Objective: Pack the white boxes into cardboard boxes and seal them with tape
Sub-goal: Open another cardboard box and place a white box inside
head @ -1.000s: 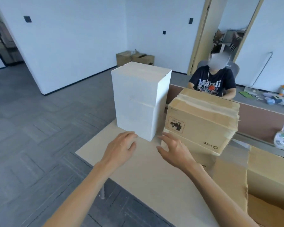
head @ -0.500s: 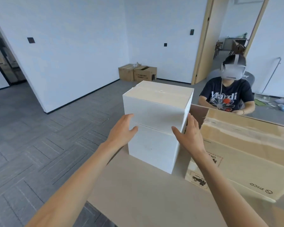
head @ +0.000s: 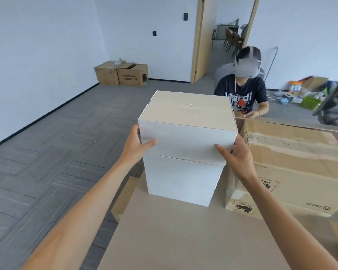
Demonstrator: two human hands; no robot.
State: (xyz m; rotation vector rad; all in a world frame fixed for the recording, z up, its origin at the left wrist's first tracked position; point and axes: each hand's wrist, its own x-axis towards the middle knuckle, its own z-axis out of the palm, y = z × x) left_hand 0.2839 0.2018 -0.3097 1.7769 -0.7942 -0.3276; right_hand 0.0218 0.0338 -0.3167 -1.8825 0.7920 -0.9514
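Two white boxes stand stacked on the tan table (head: 183,240). The upper white box (head: 187,123) has a strip of clear tape across its lid and sits slightly askew on the lower white box (head: 181,182). My left hand (head: 138,146) grips its left front corner, thumb on the front face. My right hand (head: 237,158) grips its right front corner, also with the thumb on the front. A large taped cardboard box (head: 293,172) lies just right of the stack, close to my right wrist.
A seated person (head: 242,94) wearing a headset faces me across the table. Two cardboard boxes (head: 123,75) stand on the grey floor by the far wall. Bags and clutter (head: 304,94) lie at the right. The table's left edge runs beside the stack.
Both hands rose from near the lower box and closed onto the sides of the upper white box. The view moved closer to the stack.
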